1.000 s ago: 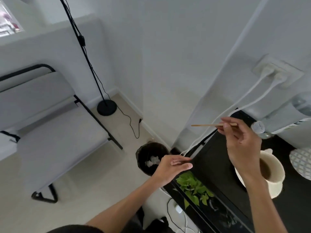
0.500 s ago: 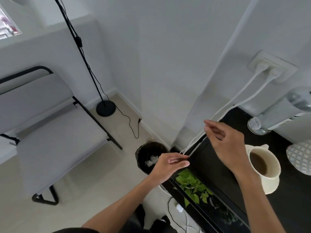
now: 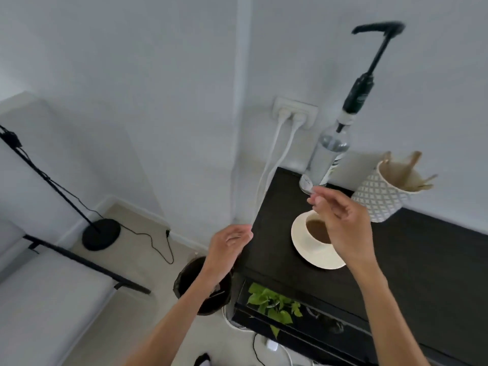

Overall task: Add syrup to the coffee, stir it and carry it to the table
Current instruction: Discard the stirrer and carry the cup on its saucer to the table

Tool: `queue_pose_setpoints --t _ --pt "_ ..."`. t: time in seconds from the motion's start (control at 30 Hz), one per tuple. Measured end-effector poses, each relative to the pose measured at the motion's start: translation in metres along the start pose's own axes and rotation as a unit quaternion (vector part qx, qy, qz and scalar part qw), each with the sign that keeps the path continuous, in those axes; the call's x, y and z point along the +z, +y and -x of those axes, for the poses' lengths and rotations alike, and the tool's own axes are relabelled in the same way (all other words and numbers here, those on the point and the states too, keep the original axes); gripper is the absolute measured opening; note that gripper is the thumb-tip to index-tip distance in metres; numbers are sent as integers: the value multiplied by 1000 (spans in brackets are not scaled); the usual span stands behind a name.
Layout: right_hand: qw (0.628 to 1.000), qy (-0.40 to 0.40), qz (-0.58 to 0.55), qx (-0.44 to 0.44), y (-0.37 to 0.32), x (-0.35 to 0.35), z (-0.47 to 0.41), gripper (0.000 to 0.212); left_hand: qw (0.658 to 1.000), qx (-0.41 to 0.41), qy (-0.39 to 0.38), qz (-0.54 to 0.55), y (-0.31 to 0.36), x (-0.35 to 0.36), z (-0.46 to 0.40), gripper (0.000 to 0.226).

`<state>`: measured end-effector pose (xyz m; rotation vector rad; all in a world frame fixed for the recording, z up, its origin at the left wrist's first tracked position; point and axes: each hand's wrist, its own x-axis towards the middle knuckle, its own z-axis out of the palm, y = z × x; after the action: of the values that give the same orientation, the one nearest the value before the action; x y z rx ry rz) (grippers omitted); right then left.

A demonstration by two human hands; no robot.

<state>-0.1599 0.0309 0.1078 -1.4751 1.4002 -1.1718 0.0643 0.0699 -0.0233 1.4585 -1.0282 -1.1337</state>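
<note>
A white cup of coffee point(image 3: 315, 229) stands on a white saucer point(image 3: 309, 253) near the left end of a black sideboard point(image 3: 412, 262). My right hand point(image 3: 343, 225) hovers just over the cup and hides its right side; its fingers are loosely apart and I see nothing in them. Behind the cup, against the wall, stands a clear syrup bottle point(image 3: 328, 157) with a tall black pump point(image 3: 361, 93). My left hand point(image 3: 228, 248) floats empty beside the sideboard's left edge, fingers loosely curled, above a dark bin point(image 3: 188, 283).
A patterned white holder point(image 3: 377, 199) with several wooden stirrers stands right of the bottle. Two white cables run from a wall socket point(image 3: 295, 114) down past the sideboard. A green plant point(image 3: 272, 302) sits on the lower shelf. A floor-lamp base point(image 3: 101, 233) and grey bench point(image 3: 52, 299) lie left.
The wooden stick my right hand held a second ago is gone from view. That hand has moved back over the cup. My view has swung right, toward the sideboard.
</note>
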Motion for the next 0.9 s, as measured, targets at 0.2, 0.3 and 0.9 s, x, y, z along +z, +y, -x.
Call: queue_pose_setpoints --t 0.2,0.3,0.9 --pt "995 92 -9 46 20 -46 10 22 996 29 -33 -79 24 34 -25 15" --pt "987 129 14 95 42 -62 18 23 992 23 -50 -114 29 55 -32 17" --pt "959 76 141 236 90 -69 30 15 976 -30 -37 -214 45 112 -45 25"
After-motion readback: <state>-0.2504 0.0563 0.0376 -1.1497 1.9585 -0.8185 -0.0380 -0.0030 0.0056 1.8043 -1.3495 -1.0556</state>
